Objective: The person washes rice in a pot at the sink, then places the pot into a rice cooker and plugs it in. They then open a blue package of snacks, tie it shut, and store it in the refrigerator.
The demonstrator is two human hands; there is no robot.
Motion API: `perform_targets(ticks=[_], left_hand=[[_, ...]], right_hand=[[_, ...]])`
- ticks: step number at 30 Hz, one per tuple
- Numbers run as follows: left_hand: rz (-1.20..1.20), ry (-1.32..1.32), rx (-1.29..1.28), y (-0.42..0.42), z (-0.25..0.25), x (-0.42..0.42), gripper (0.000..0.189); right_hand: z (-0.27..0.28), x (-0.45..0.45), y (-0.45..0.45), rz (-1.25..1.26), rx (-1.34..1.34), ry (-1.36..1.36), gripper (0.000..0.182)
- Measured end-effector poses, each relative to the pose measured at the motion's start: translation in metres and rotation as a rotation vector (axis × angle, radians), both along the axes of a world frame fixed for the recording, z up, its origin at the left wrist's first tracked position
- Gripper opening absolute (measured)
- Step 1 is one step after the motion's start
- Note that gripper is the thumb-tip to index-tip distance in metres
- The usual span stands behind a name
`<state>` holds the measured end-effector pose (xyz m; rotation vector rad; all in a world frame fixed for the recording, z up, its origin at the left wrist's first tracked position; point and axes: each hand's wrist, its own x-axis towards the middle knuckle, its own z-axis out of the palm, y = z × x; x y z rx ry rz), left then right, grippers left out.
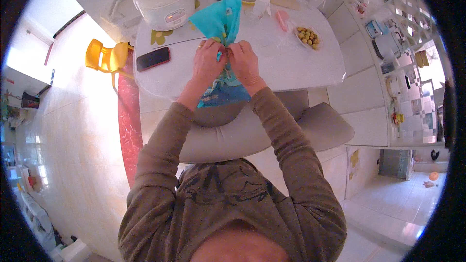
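Observation:
A teal bag (pixel 213 20), thin and plastic-looking, is gathered to a narrow neck between my two hands. My left hand (pixel 207 60), with a ring on one finger, pinches the gathered neck from the left. From the other side my right hand (pixel 244 62) grips the same neck, its fingertips close to those of the left. Beyond the hands the bag fans out into a wide, pointed flap. Its darker blue-teal part shows below them at the table's near edge. My fingers hide the exact spot where the neck is held.
On the white table (pixel 291 71) are a rice cooker (pixel 165 3), a phone (pixel 153 59), a plate of small green-brown fruits (pixel 307 38), a pink object (pixel 282 20) and a clear cup (pixel 260 5). A padded grey chair (pixel 225 142) stands before me; a yellow chair (pixel 105 56) is left.

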<state>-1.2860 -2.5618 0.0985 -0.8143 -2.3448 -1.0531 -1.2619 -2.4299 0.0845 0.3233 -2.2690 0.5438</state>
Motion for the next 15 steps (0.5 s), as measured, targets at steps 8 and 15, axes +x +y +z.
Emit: perform_targets(ticks=[8,15], left_hand=[[-0.14,-0.086,0.031,-0.008,-0.003,-0.011,0.015],[-0.064,-0.004,-0.107,-0.004,0.003,-0.01,0.01]], right_hand=[[-0.011,0.0,0.011,0.089,-0.075,-0.057,0.011],[-0.005,0.0,0.014,0.168,-0.083,-0.016,0.007]])
